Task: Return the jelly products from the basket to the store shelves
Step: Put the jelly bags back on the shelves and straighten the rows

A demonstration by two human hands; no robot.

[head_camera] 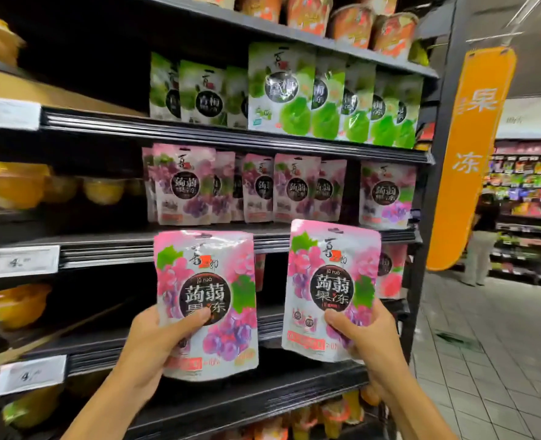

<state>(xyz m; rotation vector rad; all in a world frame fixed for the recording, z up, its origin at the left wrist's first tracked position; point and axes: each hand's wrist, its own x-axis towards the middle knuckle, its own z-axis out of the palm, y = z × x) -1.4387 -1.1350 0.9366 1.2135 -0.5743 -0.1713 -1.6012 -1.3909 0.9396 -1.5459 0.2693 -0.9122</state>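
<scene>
We hold one grape jelly pouch [206,290] in the left grip [155,342], thumb across its front, and a second pouch [332,281] in the right grip [363,336]. Both pouches are upright before the shelf [272,241], just below the matching row [296,188]. We judge them light, soft and made of slick film. Pinch low at the edges and avoid crushing.

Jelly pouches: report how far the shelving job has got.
Done: the purple grape row looks stocked. In hand: the left hand grips the left pouch, the right hand grips the right pouch, both held up just below that row. Left: shelving these two; the basket is out of view.
</scene>
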